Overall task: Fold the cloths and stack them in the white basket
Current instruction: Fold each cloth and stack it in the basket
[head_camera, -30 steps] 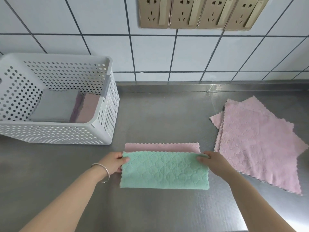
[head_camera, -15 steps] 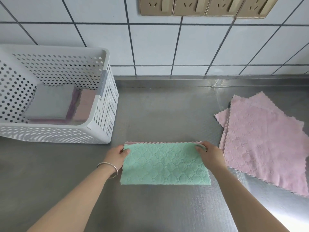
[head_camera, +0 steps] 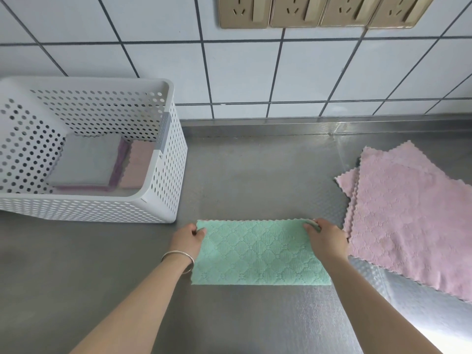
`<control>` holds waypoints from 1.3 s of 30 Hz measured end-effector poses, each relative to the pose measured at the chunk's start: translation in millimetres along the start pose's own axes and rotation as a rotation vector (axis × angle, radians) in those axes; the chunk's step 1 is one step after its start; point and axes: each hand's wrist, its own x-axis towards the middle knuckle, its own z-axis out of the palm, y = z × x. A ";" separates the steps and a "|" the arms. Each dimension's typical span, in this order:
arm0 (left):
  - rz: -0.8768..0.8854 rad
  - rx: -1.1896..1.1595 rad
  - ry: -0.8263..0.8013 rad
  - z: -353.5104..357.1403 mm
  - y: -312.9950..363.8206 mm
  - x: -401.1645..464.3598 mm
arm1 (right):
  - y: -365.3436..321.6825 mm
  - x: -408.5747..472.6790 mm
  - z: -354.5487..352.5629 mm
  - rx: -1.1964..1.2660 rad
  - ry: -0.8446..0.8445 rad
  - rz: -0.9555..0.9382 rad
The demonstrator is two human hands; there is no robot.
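Observation:
A green cloth lies folded in half on the steel counter, its green side up. My left hand pinches its far left corner and my right hand pinches its far right corner. The white perforated basket stands at the left against the wall. Inside it lie a folded grey cloth on purple ones and a folded pink cloth beside them. Unfolded pink cloths lie flat in a loose pile at the right.
The steel counter ends at a white tiled wall with a row of gold sockets above. A silver bangle sits on my left wrist. The pink pile touches my right hand's side of the green cloth.
My hands carried the green top layer away from me until its edge met the far edge, hiding the pink underside that showed one second ago. The view also tilted.

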 end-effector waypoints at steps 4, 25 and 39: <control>-0.018 0.000 0.015 1.4 0.7 1.6 | -0.9 0.9 0.6 -0.036 0.001 0.003; 0.631 0.586 0.211 82.0 -12.3 -53.2 | 11.7 -94.8 63.4 -0.391 -0.010 -0.566; 0.464 0.632 0.092 59.4 -20.3 -52.8 | 43.5 -79.8 26.9 -0.225 -0.022 -0.322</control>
